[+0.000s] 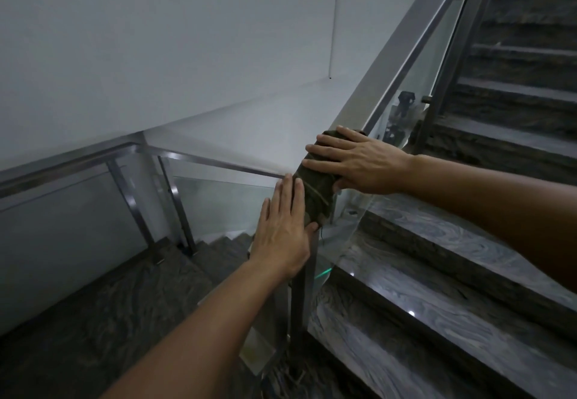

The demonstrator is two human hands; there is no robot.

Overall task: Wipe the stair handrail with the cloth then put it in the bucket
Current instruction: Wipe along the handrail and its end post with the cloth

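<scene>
A dark green cloth (317,189) is draped over the low end of the steel stair handrail (406,39), where the rail bends at the landing corner. My right hand (359,161) lies across the upper part of the cloth, fingers spread over it and thumb under its edge. My left hand (282,227) presses flat on the lower left side of the cloth, fingers straight and together, thumb touching the cloth's bottom end. No bucket is in view.
Glass panels (224,202) and steel posts (301,298) stand under the rail. Marble steps (437,273) rise on the right. A landing rail (78,161) runs left along a white wall (156,55). Stairs go down below the corner.
</scene>
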